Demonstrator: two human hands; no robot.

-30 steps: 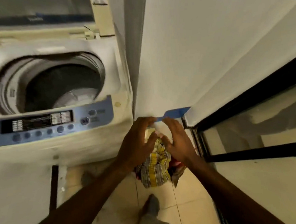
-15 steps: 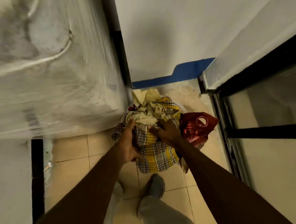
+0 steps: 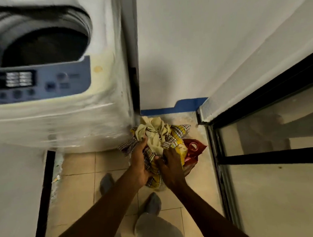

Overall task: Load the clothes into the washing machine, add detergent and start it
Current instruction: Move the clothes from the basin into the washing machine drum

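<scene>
A bundle of clothes (image 3: 157, 135), cream cloth on top and yellow plaid beneath, is held low over the floor in the corner right of the washing machine. My left hand (image 3: 139, 164) grips its left side and my right hand (image 3: 171, 168) grips its right side. The white top-loading washing machine (image 3: 102, 96) stands at the left with its lid up, and its dark drum (image 3: 43, 46) shows. A blue control panel (image 3: 57, 82) runs along its front edge. No detergent is visible.
A red plastic bag (image 3: 193, 149) lies on the tiled floor just right of the bundle. A glass sliding door (image 3: 275, 137) with a black frame borders the right side. White walls with a blue base strip (image 3: 179, 107) close the corner. My feet stand below the bundle.
One second ago the hands reached down toward the clothes; half a second ago they dug into the pile. Now both hands grip the bundle and the view has tilted up toward the machine.
</scene>
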